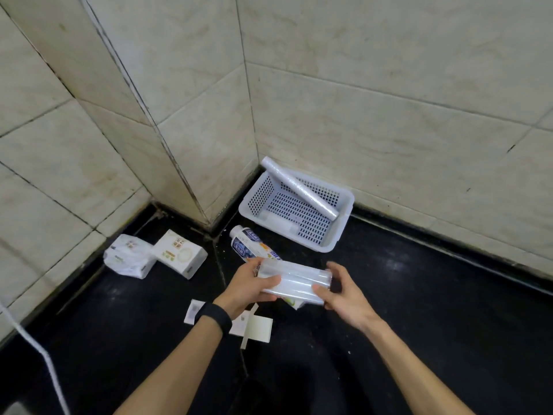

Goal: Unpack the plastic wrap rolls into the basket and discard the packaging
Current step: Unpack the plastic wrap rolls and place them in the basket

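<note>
both my hands are clamped on the bundle of plastic wrap rolls (294, 280), which i hold level above the black floor (419, 295). my left hand (250, 287) curls round its left end, thumb on top, and my right hand (341, 295) grips the right end, with the thumb on the near side. a black wristband (214, 317) sits on my left wrist.

the white perforated basket (339, 229) stands in the tiled corner, well apart from my hands. one roll (299, 188) lies slantwise in it, its far end propped up on the back corner of the rim.

a printed pack (254, 245) lies on the floor between the basket and my left hand. flat cardboard pieces (257, 326) lie under my left wrist. off to the left are a tissue pack (128, 256) and a white box (179, 253), touching each other.
</note>
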